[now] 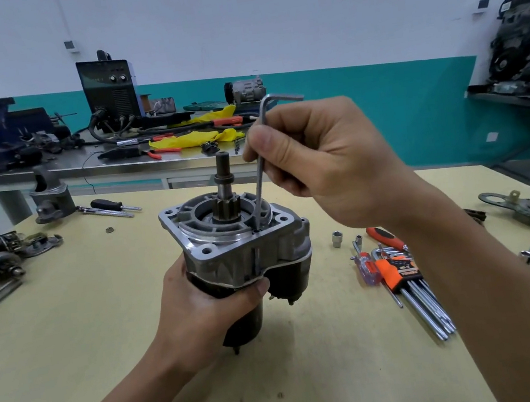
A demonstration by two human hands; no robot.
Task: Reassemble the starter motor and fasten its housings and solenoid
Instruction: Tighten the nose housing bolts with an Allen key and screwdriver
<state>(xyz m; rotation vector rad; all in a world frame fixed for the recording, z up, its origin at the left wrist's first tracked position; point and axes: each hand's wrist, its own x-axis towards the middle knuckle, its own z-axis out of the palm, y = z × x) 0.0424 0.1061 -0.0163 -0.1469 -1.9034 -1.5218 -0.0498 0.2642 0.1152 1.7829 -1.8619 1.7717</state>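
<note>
Your left hand (203,308) is gripping the black cylindrical starter motor (229,250). Your right hand (330,164) fingers (262,143) are pinching an L-shaped steel hex key (262,180), its tip in the ribbed grey flange. A small socket (337,239) is lying nearby on the yellow worktop (73,347).

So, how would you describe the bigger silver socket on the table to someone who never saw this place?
Start at the starter motor in the middle of the yellow table. To its right, before the orange hex key set, stand two small silver sockets. The bigger socket is the one nearer the motor, wider than the smaller socket beside it.
</note>
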